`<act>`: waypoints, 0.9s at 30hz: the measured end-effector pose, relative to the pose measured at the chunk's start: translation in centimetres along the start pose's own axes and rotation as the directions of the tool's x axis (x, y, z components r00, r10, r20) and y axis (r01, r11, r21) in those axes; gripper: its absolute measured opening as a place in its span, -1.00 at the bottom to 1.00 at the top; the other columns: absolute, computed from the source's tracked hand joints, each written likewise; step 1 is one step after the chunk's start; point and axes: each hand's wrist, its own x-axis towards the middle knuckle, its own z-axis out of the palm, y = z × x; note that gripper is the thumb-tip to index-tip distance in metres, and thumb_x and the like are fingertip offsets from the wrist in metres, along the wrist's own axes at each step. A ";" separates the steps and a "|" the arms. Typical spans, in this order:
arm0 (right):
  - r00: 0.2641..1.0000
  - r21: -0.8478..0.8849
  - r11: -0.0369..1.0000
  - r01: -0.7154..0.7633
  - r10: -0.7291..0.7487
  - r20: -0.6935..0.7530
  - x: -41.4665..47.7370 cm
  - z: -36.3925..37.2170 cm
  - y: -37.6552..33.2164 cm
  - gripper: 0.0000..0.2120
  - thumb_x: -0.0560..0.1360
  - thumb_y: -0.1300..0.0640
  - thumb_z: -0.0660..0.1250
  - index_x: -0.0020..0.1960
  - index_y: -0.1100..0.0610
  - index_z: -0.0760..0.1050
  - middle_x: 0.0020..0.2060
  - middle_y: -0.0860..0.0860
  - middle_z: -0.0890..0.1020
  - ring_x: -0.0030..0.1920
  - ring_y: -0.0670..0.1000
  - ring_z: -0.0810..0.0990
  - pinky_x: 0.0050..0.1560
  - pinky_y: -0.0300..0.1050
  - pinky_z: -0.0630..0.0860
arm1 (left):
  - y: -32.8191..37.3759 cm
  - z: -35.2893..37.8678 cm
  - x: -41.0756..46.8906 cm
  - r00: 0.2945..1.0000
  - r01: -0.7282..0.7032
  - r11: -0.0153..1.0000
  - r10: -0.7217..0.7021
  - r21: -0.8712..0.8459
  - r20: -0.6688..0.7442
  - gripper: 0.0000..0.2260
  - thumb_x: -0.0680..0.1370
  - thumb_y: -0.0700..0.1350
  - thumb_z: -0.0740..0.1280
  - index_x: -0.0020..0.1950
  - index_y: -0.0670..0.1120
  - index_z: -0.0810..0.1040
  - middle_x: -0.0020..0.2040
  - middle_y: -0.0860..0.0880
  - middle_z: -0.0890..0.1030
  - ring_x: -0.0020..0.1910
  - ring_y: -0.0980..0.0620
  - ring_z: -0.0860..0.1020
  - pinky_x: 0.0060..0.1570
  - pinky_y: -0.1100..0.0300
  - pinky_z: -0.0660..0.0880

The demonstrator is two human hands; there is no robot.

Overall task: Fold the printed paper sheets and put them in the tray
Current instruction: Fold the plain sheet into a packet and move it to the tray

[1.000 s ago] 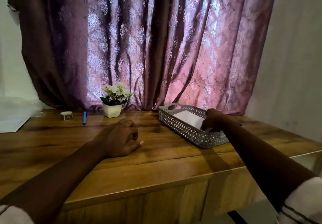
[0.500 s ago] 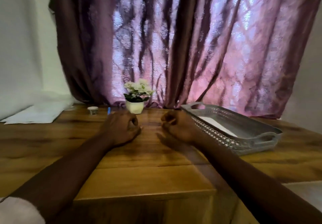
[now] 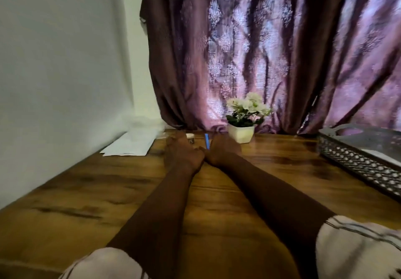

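my left hand (image 3: 183, 156), right hand (image 3: 223, 152): grip state too blurred to tell; reaching for white paper sheets (image 3: 132, 146) could knock thin blue pen (image 3: 207, 140)

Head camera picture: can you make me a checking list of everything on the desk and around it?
Surface: wooden table, shiny brown planks.
Job's things: white paper sheets stacked far left by the wall; grey perforated tray at the right, something white inside.
Clutter: potted white flowers, blue pen, small round tub, all at the back.
Hands: left hand and right hand close together over the table, nothing seen in them; too blurred for finger pose.
Cables: nothing seen.
Surroundings: purple patterned curtain behind, white wall on the left.
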 end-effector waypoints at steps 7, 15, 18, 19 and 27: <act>0.996 0.048 0.996 -0.071 0.074 -0.058 0.3 0.2 1.0 -0.64 0.54 -0.03 0.36 0.26 0.12 0.54 0.24 0.13 0.62 0.26 0.18 0.60 0.13 -0.02 0.54 | 0.2 0.2 1.3 1.000 0.015 0.974 -0.014 0.228 -0.006 -0.32 0.45 -0.01 0.42 0.53 0.01 0.24 0.42 -0.25 0.37 0.29 -0.29 0.52 0.26 -0.09 0.51; 0.965 0.353 0.920 -0.173 0.230 -0.127 -0.9 0.0 1.7 -0.71 0.58 -0.04 0.35 0.12 0.17 0.60 0.11 0.19 0.67 0.17 0.26 0.64 0.09 0.02 0.57 | -0.5 1.7 5.0 0.993 -0.092 0.920 0.058 0.381 0.100 -0.58 0.57 0.10 0.30 0.40 0.02 0.43 0.37 -0.18 0.56 0.31 -0.22 0.55 0.26 -0.07 0.50; 0.943 0.474 0.857 -0.202 0.301 -0.143 -1.9 -0.9 1.9 -0.75 0.60 0.00 0.34 0.07 0.19 0.60 0.07 0.21 0.68 0.13 0.26 0.64 0.03 0.01 0.56 | -0.5 1.6 4.6 0.991 -0.130 0.934 0.118 0.333 0.055 -0.65 0.52 0.09 0.34 0.25 0.00 0.47 0.22 -0.16 0.62 0.20 -0.23 0.60 0.14 -0.07 0.56; 0.934 0.514 0.832 -0.210 0.326 -0.146 -2.5 -1.3 2.1 -0.78 0.60 0.01 0.35 0.03 0.17 0.60 0.04 0.20 0.69 0.10 0.25 0.65 0.02 0.01 0.57 | -0.2 1.6 4.2 0.986 -0.164 0.933 0.160 0.320 0.040 -0.63 0.48 0.09 0.36 0.22 -0.02 0.44 0.19 -0.17 0.62 0.17 -0.25 0.60 0.10 -0.06 0.56; 0.878 0.353 0.917 -0.187 0.317 -0.359 -11.9 -9.3 12.1 -0.77 0.58 0.05 0.35 -0.20 0.15 0.54 -0.22 0.17 0.69 -0.13 0.24 0.66 -0.19 0.02 0.47 | 6.8 1.8 -4.7 0.879 -0.474 0.880 0.475 -0.034 0.038 -0.63 0.44 0.13 0.40 0.20 0.06 0.54 0.12 -0.06 0.59 0.11 -0.15 0.57 0.02 0.04 0.50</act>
